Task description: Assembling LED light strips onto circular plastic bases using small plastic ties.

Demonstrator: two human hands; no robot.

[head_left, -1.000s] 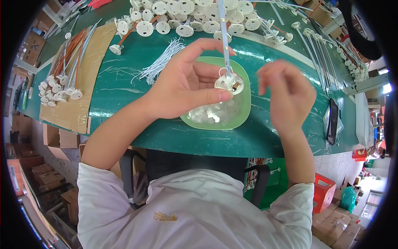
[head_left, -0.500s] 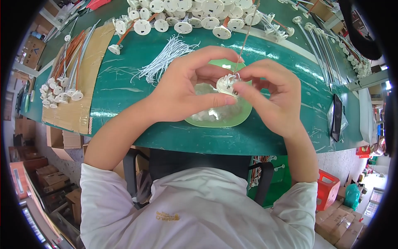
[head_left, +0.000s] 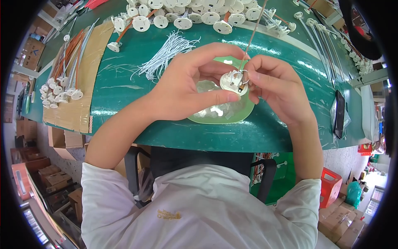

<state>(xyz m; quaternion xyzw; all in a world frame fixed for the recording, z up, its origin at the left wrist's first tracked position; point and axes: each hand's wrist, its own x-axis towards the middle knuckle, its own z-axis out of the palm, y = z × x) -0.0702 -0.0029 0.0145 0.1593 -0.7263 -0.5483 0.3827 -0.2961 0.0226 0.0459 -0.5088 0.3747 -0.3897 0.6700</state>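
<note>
Between the thumb and fingers of my left hand (head_left: 182,89) sits a round white plastic disc (head_left: 231,85), its fitted face toward me. A thin white wire (head_left: 245,79) curves in a loop out of that face, and my right hand (head_left: 280,85) pinches it at the disc's right edge. A small dark and metallic part shows low on the disc. From the disc a slender brownish cord (head_left: 253,35) runs up and away. Below both hands lies a light green tray (head_left: 232,119) with clear small pieces or plastic film in it; my left hand hides part of it.
Loose white wires (head_left: 166,56) lie in a bundle at the left on the green table (head_left: 120,87). Many white discs (head_left: 182,23) pile along the back. Cardboard (head_left: 78,91) at left bears stemmed discs (head_left: 58,89). A black flat object (head_left: 339,114) lies at right.
My right hand has shifted right and turned, pulling the white wire into a wider loop. The disc has tilted, showing more of its face and moving slightly right and down.
</note>
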